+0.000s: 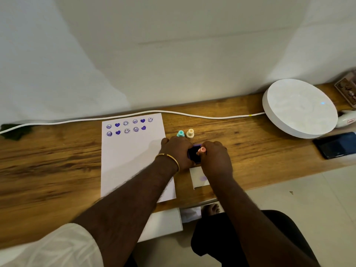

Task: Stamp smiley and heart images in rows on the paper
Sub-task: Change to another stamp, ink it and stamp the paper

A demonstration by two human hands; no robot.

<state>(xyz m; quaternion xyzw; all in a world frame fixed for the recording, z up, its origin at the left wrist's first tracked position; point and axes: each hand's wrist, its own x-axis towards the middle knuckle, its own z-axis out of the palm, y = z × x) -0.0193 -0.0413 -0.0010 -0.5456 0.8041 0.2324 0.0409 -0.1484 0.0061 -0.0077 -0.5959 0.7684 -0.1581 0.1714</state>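
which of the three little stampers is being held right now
The pink stamper, pinched by the right hand over the dark ink pad that the left hand steadies. The teal stamper and the beige stamper stand untouched behind the hands.

Both bare forearms reach forward from the near edge and meet near the middle of the view. The left hand (pixel 176 151), a gold bangle on its wrist, lies knuckles-up with fingers curled in a grip. The right hand (pixel 216 158), just right of it, pinches with curled fingers
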